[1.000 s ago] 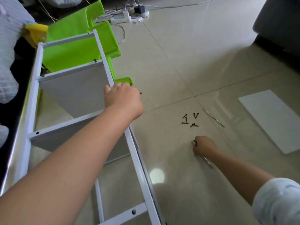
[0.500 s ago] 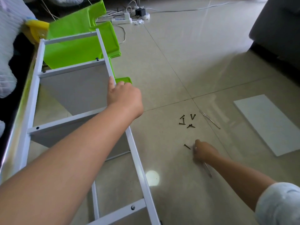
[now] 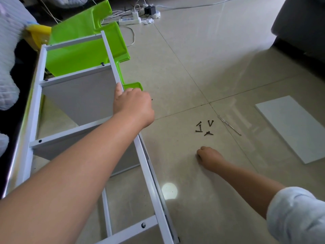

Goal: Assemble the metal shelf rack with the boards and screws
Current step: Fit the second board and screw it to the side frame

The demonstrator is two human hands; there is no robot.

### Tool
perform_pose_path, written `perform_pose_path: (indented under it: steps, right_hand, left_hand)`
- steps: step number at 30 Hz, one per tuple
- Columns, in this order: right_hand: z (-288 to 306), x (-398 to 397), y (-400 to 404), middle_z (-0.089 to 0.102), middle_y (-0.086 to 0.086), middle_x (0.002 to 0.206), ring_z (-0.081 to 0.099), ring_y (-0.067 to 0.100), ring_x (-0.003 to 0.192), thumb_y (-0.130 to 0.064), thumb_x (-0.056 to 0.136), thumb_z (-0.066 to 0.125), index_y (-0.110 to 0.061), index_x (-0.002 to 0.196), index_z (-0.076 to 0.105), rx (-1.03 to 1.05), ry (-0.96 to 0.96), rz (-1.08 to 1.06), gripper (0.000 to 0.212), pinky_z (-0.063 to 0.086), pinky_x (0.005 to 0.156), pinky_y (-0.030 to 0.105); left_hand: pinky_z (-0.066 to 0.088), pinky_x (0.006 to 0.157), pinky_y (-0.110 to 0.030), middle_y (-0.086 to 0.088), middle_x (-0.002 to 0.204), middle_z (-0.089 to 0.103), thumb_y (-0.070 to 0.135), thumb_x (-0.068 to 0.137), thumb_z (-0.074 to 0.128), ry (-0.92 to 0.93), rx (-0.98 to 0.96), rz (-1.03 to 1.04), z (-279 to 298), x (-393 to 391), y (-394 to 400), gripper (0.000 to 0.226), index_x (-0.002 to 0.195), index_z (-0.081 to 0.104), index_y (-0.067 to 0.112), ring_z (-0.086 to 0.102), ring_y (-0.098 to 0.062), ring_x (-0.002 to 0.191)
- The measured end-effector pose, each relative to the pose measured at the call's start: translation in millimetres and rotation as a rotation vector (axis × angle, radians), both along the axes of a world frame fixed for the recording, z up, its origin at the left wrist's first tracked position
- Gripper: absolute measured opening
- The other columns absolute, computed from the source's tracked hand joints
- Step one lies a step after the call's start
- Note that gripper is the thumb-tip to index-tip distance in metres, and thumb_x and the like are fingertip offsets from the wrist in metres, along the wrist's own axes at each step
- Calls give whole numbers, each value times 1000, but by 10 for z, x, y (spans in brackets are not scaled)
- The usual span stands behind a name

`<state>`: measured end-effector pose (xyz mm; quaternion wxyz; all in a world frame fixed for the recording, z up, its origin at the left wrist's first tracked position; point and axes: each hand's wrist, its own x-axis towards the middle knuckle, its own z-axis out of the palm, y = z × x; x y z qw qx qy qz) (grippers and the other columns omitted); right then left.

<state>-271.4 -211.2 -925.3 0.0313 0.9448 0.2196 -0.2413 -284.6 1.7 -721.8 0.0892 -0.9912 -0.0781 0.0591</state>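
Observation:
The white metal rack [image 3: 152, 189] lies on its side on the tiled floor, with grey boards [image 3: 80, 95] fitted between its crossbars. My left hand [image 3: 132, 103] grips the rack's right rail near a green plastic part [image 3: 84, 51]. My right hand [image 3: 209, 157] rests on the floor to the right of the rack, fingers curled down over the spot where a loose screw lay. The screw itself is hidden under them. Several dark screws [image 3: 204, 128] lie in a small cluster just beyond that hand.
A thin screwdriver [image 3: 229, 126] lies right of the screws. A loose white board [image 3: 292, 127] lies flat at the far right. A power strip with cables [image 3: 130, 20] is at the top, dark furniture [image 3: 302, 23] at the top right, and bedding [image 3: 8, 67] along the left.
My right hand slid slightly left and closed over the single screw that lay beside it. The tool shaft seen under that hand earlier no longer shows. My left hand stays on the rail.

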Motion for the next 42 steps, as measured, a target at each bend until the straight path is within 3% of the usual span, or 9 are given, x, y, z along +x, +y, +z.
perform_pose_path:
  steps: [3, 11, 19, 23, 27, 29, 31, 34, 42]
  right_hand:
    - [7, 2, 41, 51, 17, 120, 49, 29, 112, -5, 91, 37, 0, 112, 52, 6, 60, -24, 27, 40, 86, 31]
    - [54, -17, 11, 50, 16, 121, 49, 29, 113, -5, 91, 35, -1, 115, 50, -25, 41, -32, 28, 41, 86, 32]
    - [128, 168, -183, 48, 14, 122, 48, 27, 113, -8, 93, 34, -1, 114, 54, -60, 1, -61, 30, 41, 86, 30]
    - [90, 130, -161, 49, 13, 109, 50, 28, 110, -7, 92, 35, -3, 106, 55, -42, 32, -16, 25, 41, 83, 31]
    - [97, 83, -94, 51, 14, 116, 51, 28, 109, -6, 91, 36, -4, 106, 54, -19, 40, -14, 23, 41, 80, 32]
    - [112, 78, -63, 52, 14, 116, 51, 28, 108, -6, 90, 37, -3, 107, 53, -5, 33, -24, 24, 41, 77, 32]
    - [153, 67, -19, 54, 15, 114, 53, 29, 105, -7, 90, 38, -7, 97, 52, 18, 24, -27, 15, 36, 70, 30]
    - [262, 12, 68, 55, 15, 112, 53, 29, 103, -6, 87, 40, -14, 86, 38, 57, 33, -15, 8, 30, 66, 26]
    - [628, -227, 349, 56, 18, 112, 55, 30, 101, -8, 86, 42, -13, 86, 37, 150, 57, 69, 7, 30, 58, 26]
  left_hand:
    - [0, 116, -44, -9, 116, 53, 23, 92, 43, 2, 9, -3, -2, 3, -1, 23, 109, 55, 12, 43, -26, 120]
    - [1, 115, -43, -9, 112, 54, 23, 92, 42, 0, 15, -6, -4, 9, 8, 22, 105, 56, 12, 46, -27, 118]
    - [0, 116, -42, -8, 122, 54, 27, 94, 40, -47, -26, -15, -11, -9, 29, 34, 121, 55, 13, 45, -26, 121]
    - [0, 115, -41, -9, 124, 54, 28, 94, 39, -69, -43, -14, -18, 14, 42, 35, 121, 56, 12, 46, -25, 121]
    - [0, 115, -40, -8, 124, 54, 29, 94, 40, -117, -113, -18, -19, 29, 86, 35, 120, 57, 14, 46, -25, 120]
    - [4, 115, -39, -8, 123, 56, 30, 94, 41, -173, -204, -25, -14, 32, 98, 34, 118, 59, 15, 47, -25, 119]
    - [18, 110, -35, -10, 119, 58, 32, 93, 42, -271, -355, -45, 6, 9, 125, 34, 113, 63, 13, 50, -27, 113]
    - [36, 91, -31, -15, 116, 60, 39, 78, 33, -410, -528, -79, 49, -124, 198, 55, 110, 64, 6, 52, -30, 110]
    - [37, 93, -41, -22, 127, 52, 37, 81, 24, -390, -423, -56, 20, -622, 458, 64, 126, 50, 0, 48, -38, 116]
